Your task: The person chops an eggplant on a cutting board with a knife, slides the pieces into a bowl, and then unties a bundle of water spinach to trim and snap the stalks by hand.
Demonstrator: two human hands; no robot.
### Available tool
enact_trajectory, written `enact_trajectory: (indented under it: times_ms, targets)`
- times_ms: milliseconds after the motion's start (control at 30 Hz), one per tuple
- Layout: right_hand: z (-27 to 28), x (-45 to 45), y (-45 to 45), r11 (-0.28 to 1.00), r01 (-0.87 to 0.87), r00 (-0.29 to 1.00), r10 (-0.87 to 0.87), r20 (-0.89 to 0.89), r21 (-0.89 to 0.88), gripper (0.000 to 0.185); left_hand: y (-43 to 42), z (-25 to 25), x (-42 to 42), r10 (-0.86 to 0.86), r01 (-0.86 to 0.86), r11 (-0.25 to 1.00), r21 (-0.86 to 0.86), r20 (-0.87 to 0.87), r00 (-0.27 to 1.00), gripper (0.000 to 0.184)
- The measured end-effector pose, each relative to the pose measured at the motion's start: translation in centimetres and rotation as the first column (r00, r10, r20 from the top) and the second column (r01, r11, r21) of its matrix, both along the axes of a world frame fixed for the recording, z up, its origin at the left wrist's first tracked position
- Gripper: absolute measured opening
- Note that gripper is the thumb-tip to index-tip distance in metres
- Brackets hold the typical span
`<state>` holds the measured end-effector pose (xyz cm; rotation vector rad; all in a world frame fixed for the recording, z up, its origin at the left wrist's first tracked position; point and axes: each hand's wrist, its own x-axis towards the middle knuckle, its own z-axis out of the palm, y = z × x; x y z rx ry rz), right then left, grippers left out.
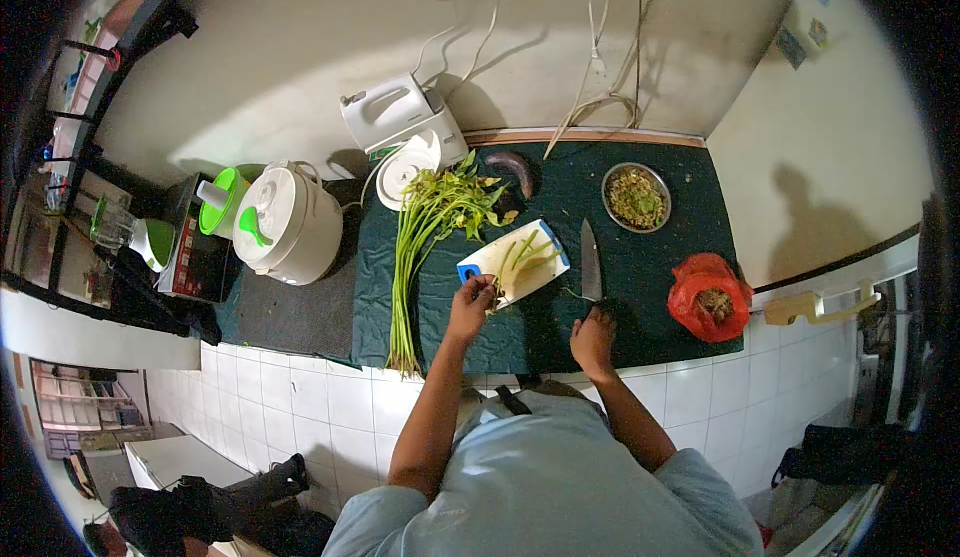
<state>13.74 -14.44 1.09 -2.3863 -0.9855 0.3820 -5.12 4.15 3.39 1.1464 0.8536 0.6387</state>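
Observation:
My right hand is closed around the handle of a kitchen knife, whose broad blade points away from me over the green cloth. My left hand is pinched at the near left corner of a white cutting board with a blue edge. A small bit of greenery shows at its fingertips, too small to make out. On the board lie several cut green stems. Left of the board, a long bunch of leafy greens is spread with its stem ends toward me.
At the right are a metal bowl of chopped food and a red plastic bag. An eggplant lies behind the board. A hand mixer, white lid and rice cooker stand back left, on the dark green tablecloth side.

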Motion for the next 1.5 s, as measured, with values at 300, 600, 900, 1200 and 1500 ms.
enact_trajectory:
  times_ms: [300,600,900,1200,1500]
  targets:
    - [4.3,-1.1,9.0,0.89,0.003,0.602,0.362,-0.712,0.456,0.023,-2.2,3.3,1.3,-0.104,0.105,0.99,0.092,-0.022,0.994,0.015]
    - [5.9,-0.4,9.1,0.889,-0.052,0.562,0.403,-0.722,0.455,0.02,-2.2,4.2,2.6,-0.159,0.191,0.961,0.2,-0.165,0.973,0.016]
    - [2.4,1.7,9.9,0.915,0.072,0.65,0.259,-0.715,0.397,0.017,0.3,4.8,4.7,-0.063,0.237,0.891,0.387,-0.412,0.909,0.017]
    - [0.1,4.9,10.6,0.909,0.317,0.52,0.07,-0.851,0.269,0.018,9.8,-3.5,7.7,-0.012,0.571,0.574,0.587,-0.691,0.722,0.018]
    - [-1.2,8.4,10.1,0.927,0.093,0.662,0.216,-0.718,0.364,0.024,20.6,-5.8,6.8,0.048,0.56,0.679,0.475,-0.79,0.612,0.049]
